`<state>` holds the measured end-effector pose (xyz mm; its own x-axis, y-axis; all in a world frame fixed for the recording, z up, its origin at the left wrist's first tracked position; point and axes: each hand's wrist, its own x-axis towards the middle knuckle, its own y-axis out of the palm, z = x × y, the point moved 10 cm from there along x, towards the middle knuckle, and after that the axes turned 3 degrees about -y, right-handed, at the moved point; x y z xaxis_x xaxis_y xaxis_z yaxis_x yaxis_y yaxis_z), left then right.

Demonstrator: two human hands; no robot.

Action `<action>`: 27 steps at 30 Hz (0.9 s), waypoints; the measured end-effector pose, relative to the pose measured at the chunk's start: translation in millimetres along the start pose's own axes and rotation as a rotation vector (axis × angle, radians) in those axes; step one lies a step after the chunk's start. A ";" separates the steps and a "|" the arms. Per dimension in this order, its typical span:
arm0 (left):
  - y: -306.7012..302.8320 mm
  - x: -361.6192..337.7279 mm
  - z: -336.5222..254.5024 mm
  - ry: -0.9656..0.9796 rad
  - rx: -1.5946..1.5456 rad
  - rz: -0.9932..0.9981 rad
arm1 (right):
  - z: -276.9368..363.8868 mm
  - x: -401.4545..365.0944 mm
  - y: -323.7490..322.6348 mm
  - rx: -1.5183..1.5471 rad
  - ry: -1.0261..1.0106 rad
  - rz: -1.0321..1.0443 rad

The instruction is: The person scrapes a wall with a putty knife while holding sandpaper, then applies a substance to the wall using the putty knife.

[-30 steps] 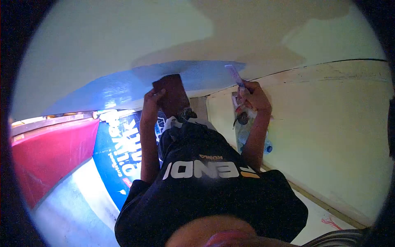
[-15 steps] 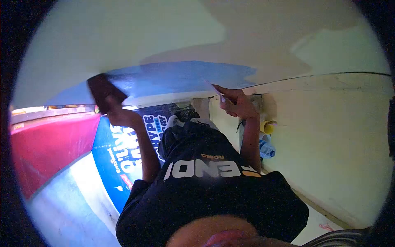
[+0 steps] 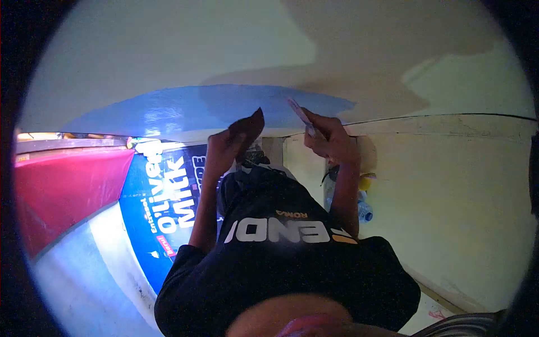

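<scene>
My left hand point(image 3: 223, 150) grips a dark brown flat pad point(image 3: 250, 126) and holds it against the lower edge of a glossy blue painted patch point(image 3: 179, 109) on a pale surface. My right hand point(image 3: 330, 137) pinches a thin pale blade-like tool point(image 3: 297, 109) whose tip touches the right part of the blue patch. Both arms reach forward from my black shirt point(image 3: 281, 264) with white lettering. The hands are a short way apart, with the pad left of the blade.
A cream wall point(image 3: 449, 185) with a dark line along its top runs on the right. A clear plastic bottle point(image 3: 364, 210) and a yellow item point(image 3: 366, 182) lie at its base. A blue printed banner point(image 3: 168, 196) and a red sheet point(image 3: 62, 191) lie on the left.
My left hand swept the pad far to the left along the blue patch, then came back to the middle. My right hand stayed near the patch's right end with the blade.
</scene>
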<state>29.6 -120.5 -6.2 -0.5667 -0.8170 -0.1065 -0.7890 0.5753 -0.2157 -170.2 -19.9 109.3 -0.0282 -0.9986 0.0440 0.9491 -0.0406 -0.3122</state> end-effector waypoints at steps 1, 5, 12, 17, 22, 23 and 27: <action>-5.3 0.8 2.2 -0.016 -0.069 -0.026 | -1.2 6.1 3.5 0.014 0.016 -0.002; -27.5 13.1 18.8 -0.042 -0.163 -0.087 | 2.9 25.1 20.5 0.038 0.136 0.064; -34.8 6.8 4.6 -0.065 -0.167 -0.105 | -10.3 20.1 31.9 0.122 0.375 0.054; -34.3 2.9 19.1 -0.086 -0.168 -0.088 | -3.7 31.5 49.8 0.107 0.225 0.048; -38.6 -4.4 2.8 -0.109 -0.178 -0.075 | -8.9 24.7 58.4 0.197 0.224 -0.034; -38.2 -4.0 0.0 -0.093 -0.189 -0.071 | -5.9 28.4 59.0 0.203 0.195 -0.022; -41.2 -1.0 1.1 -0.043 -0.302 -0.081 | 3.5 33.4 62.1 0.182 0.131 -0.024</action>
<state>62.9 -143.5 1.7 -0.4935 -0.8578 -0.1435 -0.8697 0.4883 0.0721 -111.1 -55.6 94.7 -0.0809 -0.9937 -0.0781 0.9882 -0.0697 -0.1361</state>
